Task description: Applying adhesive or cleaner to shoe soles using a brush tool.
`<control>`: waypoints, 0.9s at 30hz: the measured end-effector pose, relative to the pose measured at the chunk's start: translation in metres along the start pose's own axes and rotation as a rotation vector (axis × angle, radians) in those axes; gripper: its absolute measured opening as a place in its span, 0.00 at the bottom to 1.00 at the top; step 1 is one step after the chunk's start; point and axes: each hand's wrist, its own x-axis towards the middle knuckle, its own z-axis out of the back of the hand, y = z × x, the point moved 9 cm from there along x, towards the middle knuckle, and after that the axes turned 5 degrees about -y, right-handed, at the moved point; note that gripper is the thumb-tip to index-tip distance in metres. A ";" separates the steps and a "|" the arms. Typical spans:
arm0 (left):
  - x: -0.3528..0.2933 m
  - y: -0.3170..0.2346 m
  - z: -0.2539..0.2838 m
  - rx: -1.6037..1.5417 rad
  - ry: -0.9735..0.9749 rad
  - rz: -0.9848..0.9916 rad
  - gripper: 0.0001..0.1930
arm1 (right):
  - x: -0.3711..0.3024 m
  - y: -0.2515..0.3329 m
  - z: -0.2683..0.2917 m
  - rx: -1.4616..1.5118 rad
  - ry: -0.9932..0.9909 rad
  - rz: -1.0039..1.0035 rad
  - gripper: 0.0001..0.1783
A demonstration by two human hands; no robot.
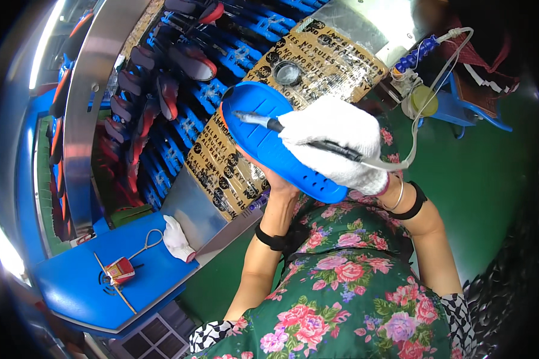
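While gloved, right hand (pixel 335 143) around brush (pixel 253 118).

From my remote seat I see green floor (pixel 485 167) spreading at three o'clock, with more at seven. A blue table (pixel 66 275) stands at eight, a blue-framed seat (pixel 446 115) at two. At one, a metal surface (pixel 371 27) shines brightly. A white strip light (pixel 47 48) glows at ten, near a metal frame (pixel 90 90).

Blue shoe sole (pixel 259 142), held aslant, slotted broad end at upper left, small holes toward the opposite end. Corded brush (pixel 270 123), black-handled, its tip over the slots.
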 end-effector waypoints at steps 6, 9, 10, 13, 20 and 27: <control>0.007 0.003 0.026 0.077 0.030 -0.010 0.50 | -0.027 0.025 -0.026 -0.144 0.112 0.219 0.12; 0.000 0.006 0.026 0.206 0.115 0.051 0.50 | -0.013 0.011 -0.008 -0.018 0.156 0.103 0.15; 0.007 0.005 0.025 0.156 0.024 0.081 0.52 | -0.011 0.004 -0.001 -0.018 0.106 0.073 0.14; 0.019 0.006 0.045 0.053 -0.019 0.125 0.52 | -0.022 0.008 -0.014 -0.145 0.115 0.142 0.13; 0.011 -0.005 0.015 0.037 0.131 0.133 0.53 | -0.015 0.000 -0.002 0.003 0.114 0.047 0.11; 0.012 -0.007 -0.019 -0.122 0.378 0.201 0.62 | -0.028 0.016 -0.014 -0.036 0.169 0.119 0.12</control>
